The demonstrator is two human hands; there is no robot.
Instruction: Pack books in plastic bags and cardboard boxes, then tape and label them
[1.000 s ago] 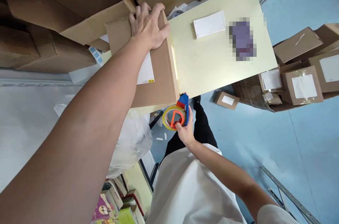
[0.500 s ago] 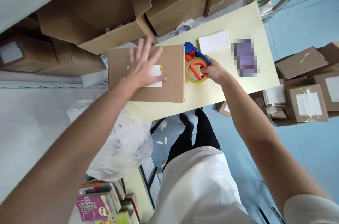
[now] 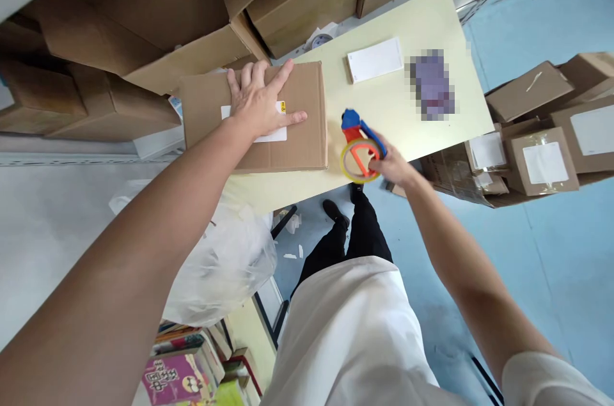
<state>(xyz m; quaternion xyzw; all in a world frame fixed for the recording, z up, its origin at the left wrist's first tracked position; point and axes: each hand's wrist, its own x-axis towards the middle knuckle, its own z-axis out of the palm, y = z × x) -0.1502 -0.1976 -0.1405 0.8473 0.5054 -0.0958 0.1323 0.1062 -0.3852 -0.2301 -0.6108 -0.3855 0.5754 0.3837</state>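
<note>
A brown cardboard box (image 3: 302,144) lies on the pale yellow table (image 3: 268,194). My left hand (image 3: 256,102) rests on its top with fingers spread, partly covering a white label (image 3: 274,135) that has a small yellow mark. To the right of the box, my right hand (image 3: 391,163) is closed round a blue and orange tape dispenser (image 3: 357,144) loaded with a roll of yellowish tape. The dispenser is apart from the box, over the table's front edge.
A white pad-like block (image 3: 375,61) and a pixelated purple item (image 3: 433,85) lie on the table. Large cartons (image 3: 307,3) line the back. More labelled boxes (image 3: 549,163) stand at right. A plastic bag (image 3: 225,265) and books (image 3: 177,374) are at lower left.
My right hand has drawn the tape dispenser away from the box's right side, toward my body. My left hand has settled flat on the box. The whole view has shifted slightly.
</note>
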